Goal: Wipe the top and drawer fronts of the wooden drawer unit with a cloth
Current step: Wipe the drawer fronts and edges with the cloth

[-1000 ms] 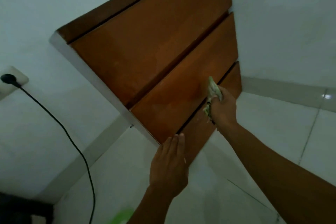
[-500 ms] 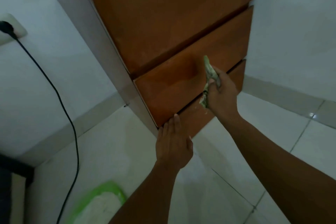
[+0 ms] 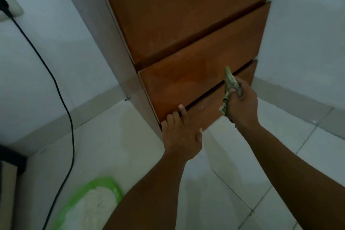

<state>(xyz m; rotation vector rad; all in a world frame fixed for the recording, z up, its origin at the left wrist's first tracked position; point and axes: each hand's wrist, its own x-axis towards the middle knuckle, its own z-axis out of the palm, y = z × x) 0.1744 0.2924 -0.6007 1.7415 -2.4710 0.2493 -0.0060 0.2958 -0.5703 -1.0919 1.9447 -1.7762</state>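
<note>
The wooden drawer unit (image 3: pixel 186 15) stands against the white wall, seen from above, with three brown drawer fronts stacked downward. Its top is out of view. My right hand (image 3: pixel 242 104) is shut on a crumpled greenish cloth (image 3: pixel 229 82), pressed against the gap between the middle drawer front (image 3: pixel 196 78) and the bottom one (image 3: pixel 207 112). My left hand (image 3: pixel 180 134) lies flat with its fingertips on the lower left corner of the middle drawer front, over the bottom drawer.
A black cable (image 3: pixel 56 88) runs from a wall socket (image 3: pixel 8 5) down the left wall to the white tiled floor (image 3: pixel 280 183). A green-edged white mat (image 3: pixel 91 205) lies on the floor at lower left. Dark furniture (image 3: pixel 7 164) sits at the left edge.
The view has tipped down and closer to the unit. My left hand slid up onto the corner of the middle drawer. My right hand with the cloth stays at the lower gap.
</note>
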